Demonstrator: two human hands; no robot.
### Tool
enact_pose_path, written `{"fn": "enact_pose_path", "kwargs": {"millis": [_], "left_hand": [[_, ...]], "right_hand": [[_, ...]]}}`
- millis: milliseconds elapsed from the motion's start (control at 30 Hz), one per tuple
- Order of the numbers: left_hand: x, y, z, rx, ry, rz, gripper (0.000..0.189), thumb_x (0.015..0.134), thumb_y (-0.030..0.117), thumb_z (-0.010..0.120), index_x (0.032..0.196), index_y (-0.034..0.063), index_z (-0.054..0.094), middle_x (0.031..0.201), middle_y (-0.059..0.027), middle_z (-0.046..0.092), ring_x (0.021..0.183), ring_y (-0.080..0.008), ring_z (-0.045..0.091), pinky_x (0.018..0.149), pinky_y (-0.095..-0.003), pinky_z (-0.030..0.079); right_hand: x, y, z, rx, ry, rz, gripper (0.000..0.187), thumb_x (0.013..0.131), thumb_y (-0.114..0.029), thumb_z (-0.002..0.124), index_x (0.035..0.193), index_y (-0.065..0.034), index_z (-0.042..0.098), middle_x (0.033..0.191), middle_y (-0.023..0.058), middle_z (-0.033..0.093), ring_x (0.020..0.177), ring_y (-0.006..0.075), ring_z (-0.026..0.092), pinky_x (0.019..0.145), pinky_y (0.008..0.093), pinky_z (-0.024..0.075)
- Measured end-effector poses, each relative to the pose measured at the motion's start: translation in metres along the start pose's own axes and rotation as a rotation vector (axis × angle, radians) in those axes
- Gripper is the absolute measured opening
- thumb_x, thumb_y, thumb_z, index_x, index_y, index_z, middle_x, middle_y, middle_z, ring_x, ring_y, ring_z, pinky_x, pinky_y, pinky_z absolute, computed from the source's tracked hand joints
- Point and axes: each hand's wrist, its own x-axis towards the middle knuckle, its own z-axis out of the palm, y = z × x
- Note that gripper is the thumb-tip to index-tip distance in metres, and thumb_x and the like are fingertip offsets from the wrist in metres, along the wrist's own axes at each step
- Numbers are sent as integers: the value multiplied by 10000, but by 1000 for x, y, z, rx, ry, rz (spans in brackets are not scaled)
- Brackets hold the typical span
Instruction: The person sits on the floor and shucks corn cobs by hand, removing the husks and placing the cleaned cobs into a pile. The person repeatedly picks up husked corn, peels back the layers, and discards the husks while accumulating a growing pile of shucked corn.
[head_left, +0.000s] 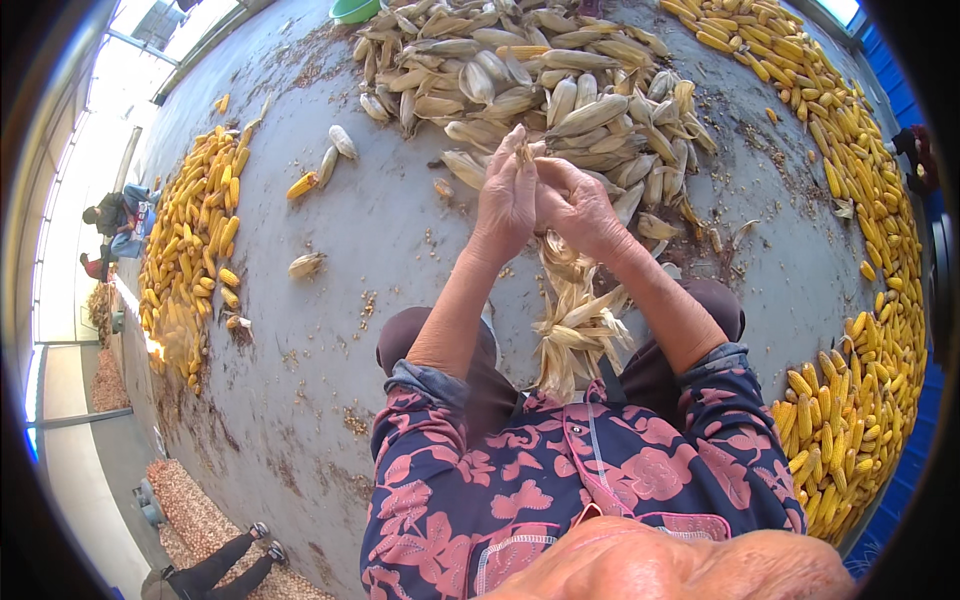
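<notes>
Both my hands are raised together in front of my knees. My left hand has its fingers nearly straight and pressed against a small dry corn husk tip. From the other side, my right hand curls its fingers round the same piece. Whatever lies deeper between the palms is hidden. Below the hands, loose pale corn husks lie heaped between my knees. Just beyond my fingertips is the near edge of a big pile of unhusked corn ears.
Husked yellow cobs form a heap on the left and a long bank along the right. A few ears and scattered kernels lie on the grey floor. A green basin stands far off; other people are at left.
</notes>
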Motion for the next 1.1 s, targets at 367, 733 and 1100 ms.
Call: {"fn": "enact_pose_path", "kwargs": {"millis": [367,733,1100], "left_hand": [[-19,11,-35,-117,73,-315,190,909,129,775,987,14,646,934,-37,675,820,-76,595,726,-256,519],[-20,15,-47,-306,-51,-460,155,905,129,779,897,20,670,820,5,685,766,-54,585,682,-245,506],[-15,-7,-51,-415,-225,-553,160,955,159,717,1048,33,688,918,8,683,813,-64,583,733,-249,490]], "right_hand": [[-1,-15,4,-276,-59,-175,208,891,-170,671,1054,-58,733,898,175,721,844,283,720,792,378,555],[3,-10,-1,-220,-181,-143,232,873,-179,701,1037,-14,695,846,173,693,792,234,676,774,357,540],[-4,8,18,-289,-24,-109,166,856,-203,680,918,-49,674,872,166,687,830,349,680,774,416,541]]}}
